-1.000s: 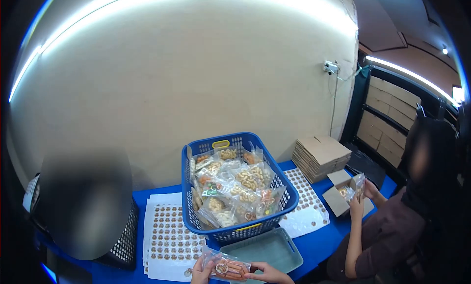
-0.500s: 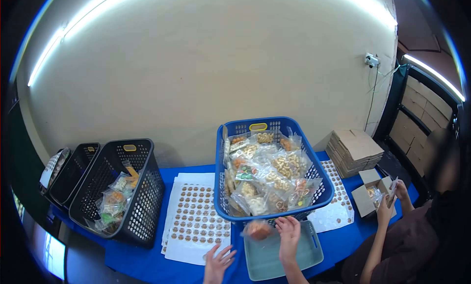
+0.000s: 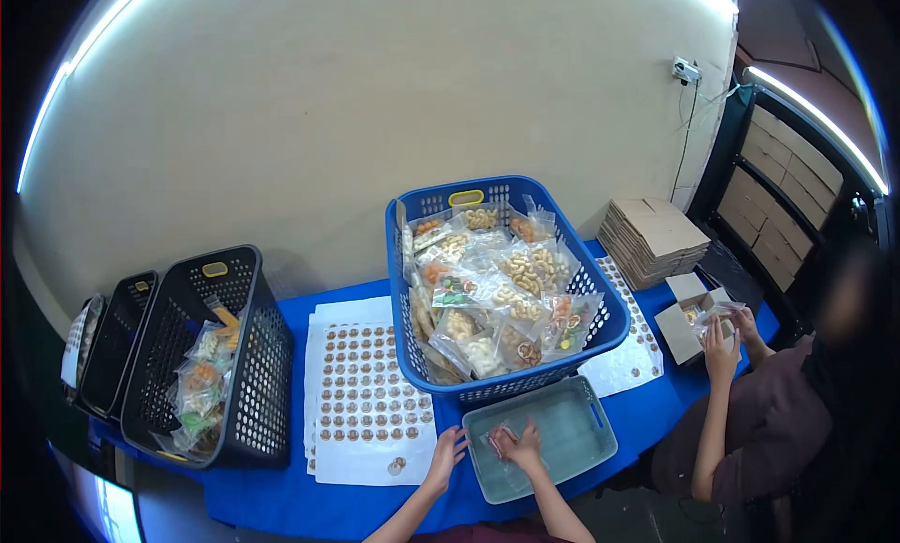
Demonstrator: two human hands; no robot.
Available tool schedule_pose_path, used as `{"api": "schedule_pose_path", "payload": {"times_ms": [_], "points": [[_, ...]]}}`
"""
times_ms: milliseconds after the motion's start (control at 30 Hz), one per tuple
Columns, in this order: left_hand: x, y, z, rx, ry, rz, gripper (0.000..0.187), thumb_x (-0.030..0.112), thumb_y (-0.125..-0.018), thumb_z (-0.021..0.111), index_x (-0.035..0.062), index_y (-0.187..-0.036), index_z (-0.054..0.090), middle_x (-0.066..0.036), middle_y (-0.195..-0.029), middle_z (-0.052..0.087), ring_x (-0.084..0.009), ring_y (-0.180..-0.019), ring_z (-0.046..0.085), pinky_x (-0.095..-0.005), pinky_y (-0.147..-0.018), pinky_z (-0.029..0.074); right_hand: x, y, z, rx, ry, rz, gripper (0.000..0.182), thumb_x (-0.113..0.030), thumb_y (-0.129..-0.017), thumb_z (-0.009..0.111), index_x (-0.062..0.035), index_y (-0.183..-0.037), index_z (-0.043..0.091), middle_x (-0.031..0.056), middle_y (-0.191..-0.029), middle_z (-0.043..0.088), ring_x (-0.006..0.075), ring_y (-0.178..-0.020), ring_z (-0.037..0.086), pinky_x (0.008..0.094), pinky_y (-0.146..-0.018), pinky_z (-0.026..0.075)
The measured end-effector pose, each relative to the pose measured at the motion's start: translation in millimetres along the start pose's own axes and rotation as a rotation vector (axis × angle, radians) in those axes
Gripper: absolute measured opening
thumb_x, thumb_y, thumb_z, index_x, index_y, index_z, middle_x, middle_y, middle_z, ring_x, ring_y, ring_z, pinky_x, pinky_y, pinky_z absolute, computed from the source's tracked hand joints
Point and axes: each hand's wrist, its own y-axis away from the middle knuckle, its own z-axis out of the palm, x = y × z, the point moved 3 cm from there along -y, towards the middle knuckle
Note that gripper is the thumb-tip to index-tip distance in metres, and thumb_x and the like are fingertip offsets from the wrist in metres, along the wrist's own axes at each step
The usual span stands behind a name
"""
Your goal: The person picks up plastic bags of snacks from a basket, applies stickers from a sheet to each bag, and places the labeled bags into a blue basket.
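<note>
My right hand is over the left part of a grey-green tray, its fingers closed on a small clear plastic packet. The fingers mostly cover the packet, with reddish contents partly showing. My left hand is at the tray's left edge, fingers apart and nothing in it. Just behind the tray stands a blue basket heaped with clear snack packets, some with cashew-like pieces, others with orange or green contents. Left of my left hand lie white sheets of round stickers.
Dark baskets stand at the left, one holding snack packets. Flattened cardboard boxes are stacked at the right. Beside them, a co-worker's hands hold a clear packet over an open carton. A blue cloth covers the table.
The blurred reddish packet beside my right hand is now in the tray under its closed fingers. My left hand has moved slightly right. The view has shifted, and the co-worker's hands have moved.
</note>
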Motion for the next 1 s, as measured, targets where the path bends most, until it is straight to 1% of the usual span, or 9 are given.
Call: {"api": "schedule_pose_path", "payload": {"times_ms": [67, 167, 267, 367, 433, 567, 633, 867, 1000], "points": [[-0.3, 4.5, -7.8, -0.001, -0.014, -0.004, 0.057, 0.045, -0.091, 0.027, 0.0033, -0.129, 0.023, -0.013, -0.13, 0.037, -0.0253, -0.118, 0.038, -0.0392, -0.097, 0.029, 0.9, 18.5, 17.3, -0.226, 0.213, 0.127, 0.071, -0.022, -0.064, 0.068, -0.0092, -0.124, 0.032, 0.0196, -0.117, 0.041, 0.0332, -0.106, 0.042, 0.0428, -0.087, 0.034], [4.4, 10.6, -19.3, 0.01, -0.008, 0.007, 0.057, 0.045, -0.091, 0.028, 0.0028, -0.129, 0.024, -0.013, -0.129, 0.038, -0.0255, -0.116, 0.041, -0.0387, -0.095, 0.031, 3.9, 38.0, 33.1, -0.118, 0.508, -0.041, 0.067, -0.026, -0.067, 0.065, -0.0114, -0.125, 0.033, 0.0192, -0.112, 0.044, 0.0324, -0.107, 0.042, 0.0434, -0.087, 0.035], [22.4, 19.0, -34.0, 0.02, -0.002, 0.039, 0.056, 0.044, -0.091, 0.029, 0.0024, -0.128, 0.024, -0.015, -0.127, 0.039, -0.0258, -0.115, 0.043, -0.0383, -0.094, 0.033, 23.4, 20.9, 33.6, -0.294, 0.235, 0.032, 0.056, -0.023, -0.077, 0.058, -0.0082, -0.125, 0.034, 0.0202, -0.112, 0.046, 0.0327, -0.111, 0.041, 0.0422, -0.088, 0.035], [37.7, 30.5, -56.6, 0.074, 0.029, 0.094, 0.044, 0.036, -0.092, 0.032, 0.0041, -0.123, 0.032, -0.013, -0.118, 0.049, -0.0222, -0.106, 0.05, -0.0339, -0.088, 0.037, -19.0, 10.6, -31.1, -0.055, -0.516, 0.178, 0.049, -0.01, -0.077, 0.052, -0.0045, -0.123, 0.034, 0.0205, -0.115, 0.044, 0.0353, -0.11, 0.041, 0.042, -0.086, 0.036], [49.5, 40.4, -76.9, 0.112, -0.051, 0.147, 0.041, 0.033, -0.093, 0.034, 0.0038, -0.121, 0.035, -0.012, -0.115, 0.051, -0.0215, -0.104, 0.051, -0.0324, -0.086, 0.037, -44.9, 12.5, -70.7, 0.281, -0.597, 0.069, 0.046, -0.006, -0.081, 0.047, 0.0006, -0.124, 0.031, 0.0222, -0.118, 0.043, 0.0325, -0.11, 0.042, 0.0373, -0.089, 0.034], [65.7, 55.1, -124.7, 0.229, -0.114, 0.253, 0.035, 0.028, -0.093, 0.036, 0.0029, -0.116, 0.04, -0.011, -0.109, 0.055, -0.019, -0.098, 0.054, -0.0297, -0.082, 0.038, -115.8, 10.9, -134.1, 0.822, -0.488, -0.201, 0.05, -0.007, -0.082, 0.049, -0.0008, -0.127, 0.029, 0.021, -0.126, 0.036, 0.0325, -0.116, 0.035, 0.0419, -0.094, 0.027], [72.7, 66.0, -141.2, 0.289, -0.129, 0.278, 0.034, 0.028, -0.093, 0.036, 0.0027, -0.115, 0.041, -0.01, -0.106, 0.056, -0.018, -0.095, 0.055, -0.0296, -0.081, 0.039, -147.8, -1.8, -150.5, 0.998, -0.124, -0.343, 0.053, -0.01, -0.08, 0.053, -0.0042, -0.128, 0.031, 0.0185, -0.129, 0.033, 0.0305, -0.118, 0.033, 0.0439, -0.094, 0.024], [75.4, 92.7, -179.1, 0.251, -0.174, 0.315, 0.03, 0.023, -0.092, 0.038, 0.0031, -0.115, 0.041, -0.011, -0.105, 0.055, -0.0194, -0.096, 0.055, -0.0299, -0.083, 0.04, -209.7, -62.2, -94.6, 0.543, 0.317, -0.441, 0.032, -0.017, -0.074, 0.06, -0.0102, -0.105, 0.057, 0.0093, -0.121, 0.045, 0.0249, -0.113, 0.04, 0.0391, -0.094, 0.021], [141.2, 166.7, -202.2, -0.108, -0.321, 0.322, 0.035, 0.007, -0.086, 0.047, -0.0004, -0.119, 0.038, -0.014, -0.109, 0.053, -0.0229, -0.104, 0.051, -0.0336, -0.089, 0.039, -208.4, -53.0, -94.0, 0.703, 0.139, -0.432, 0.021, -0.017, -0.076, 0.057, -0.0086, -0.095, 0.06, 0.0072, -0.108, 0.053, 0.0235, -0.104, 0.046, 0.0395, -0.092, 0.023]]}}
